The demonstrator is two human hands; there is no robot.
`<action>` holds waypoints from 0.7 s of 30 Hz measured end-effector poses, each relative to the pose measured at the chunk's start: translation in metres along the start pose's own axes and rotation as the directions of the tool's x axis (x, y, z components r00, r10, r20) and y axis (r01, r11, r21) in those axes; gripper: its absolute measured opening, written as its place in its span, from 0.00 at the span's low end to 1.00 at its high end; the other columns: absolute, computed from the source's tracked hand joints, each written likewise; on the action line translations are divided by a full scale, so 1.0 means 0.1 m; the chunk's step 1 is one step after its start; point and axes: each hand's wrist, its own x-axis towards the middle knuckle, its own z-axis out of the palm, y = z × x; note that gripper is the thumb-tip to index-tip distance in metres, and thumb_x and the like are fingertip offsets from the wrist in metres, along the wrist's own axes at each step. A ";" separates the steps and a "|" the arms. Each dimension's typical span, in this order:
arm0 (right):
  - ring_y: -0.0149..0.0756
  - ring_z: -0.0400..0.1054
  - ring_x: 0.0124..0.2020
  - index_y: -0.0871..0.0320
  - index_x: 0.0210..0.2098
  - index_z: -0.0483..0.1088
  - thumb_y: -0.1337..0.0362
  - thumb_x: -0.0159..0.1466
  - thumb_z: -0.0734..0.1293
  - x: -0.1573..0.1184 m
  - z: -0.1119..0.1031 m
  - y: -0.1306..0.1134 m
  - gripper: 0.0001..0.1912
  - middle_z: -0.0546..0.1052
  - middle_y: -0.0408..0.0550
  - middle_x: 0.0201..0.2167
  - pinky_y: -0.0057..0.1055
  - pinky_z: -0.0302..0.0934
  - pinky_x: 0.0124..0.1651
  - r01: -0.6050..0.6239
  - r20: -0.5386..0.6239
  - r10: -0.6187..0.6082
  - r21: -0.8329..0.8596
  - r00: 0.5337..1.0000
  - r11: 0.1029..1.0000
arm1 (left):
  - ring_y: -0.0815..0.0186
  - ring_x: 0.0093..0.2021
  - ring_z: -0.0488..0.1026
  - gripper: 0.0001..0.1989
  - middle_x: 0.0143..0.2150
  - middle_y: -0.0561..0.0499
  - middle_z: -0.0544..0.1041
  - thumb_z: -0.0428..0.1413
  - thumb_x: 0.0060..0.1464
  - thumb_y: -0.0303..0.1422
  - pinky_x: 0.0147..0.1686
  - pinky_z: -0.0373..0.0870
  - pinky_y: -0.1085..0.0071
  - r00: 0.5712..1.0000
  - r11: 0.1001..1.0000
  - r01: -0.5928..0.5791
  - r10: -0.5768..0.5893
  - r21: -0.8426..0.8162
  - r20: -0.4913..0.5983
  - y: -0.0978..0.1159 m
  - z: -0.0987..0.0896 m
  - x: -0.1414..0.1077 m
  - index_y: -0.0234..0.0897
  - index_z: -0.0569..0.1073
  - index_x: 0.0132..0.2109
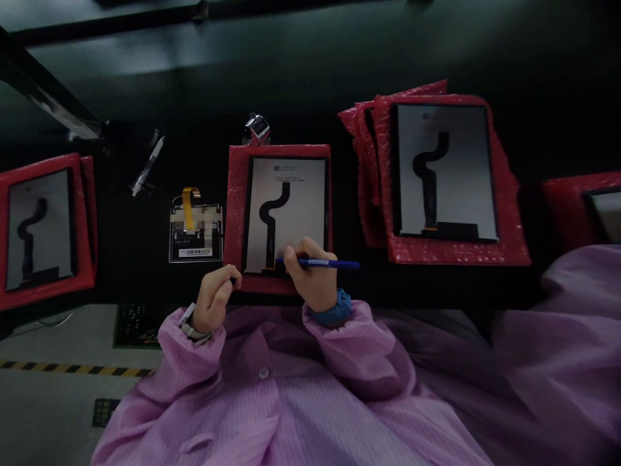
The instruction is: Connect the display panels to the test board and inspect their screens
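Presently, right hand (314,277) pinches blue pen (337,264) over lower part of panel (303,210); left hand (213,299) curled near red wrap (237,207), contents unclear.

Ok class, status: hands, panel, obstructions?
Right hand holding slim blue pen. Left hand curled at flat red plastic wrap. Grey rectangular panel atop, right hand hiding corner.

A white pen (149,165) lies slanted on the left of the black desk (130,272). Right of it and nearer, a small electronic part (198,238) bears a yellow ribbon (188,210). A shiny metal gadget (257,129) sits far in the middle. One screen (53,200) lies on red wrap (85,275) at left, another screen (466,168) at right. Striped tape (72,368) crosses the floor (48,414), near left.
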 end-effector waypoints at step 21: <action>0.25 0.55 0.18 0.55 0.21 0.55 0.53 0.63 0.67 -0.01 0.02 -0.01 0.22 0.60 0.36 0.16 0.25 0.49 0.23 -0.041 -0.070 0.040 0.000 0.997 0.999 | 0.66 0.36 0.74 0.08 0.37 0.48 0.78 0.54 0.67 0.35 0.37 0.71 0.71 0.977 0.952 -0.211 0.201 0.221 0.066 0.08 0.01 0.10 0.36 0.74 0.46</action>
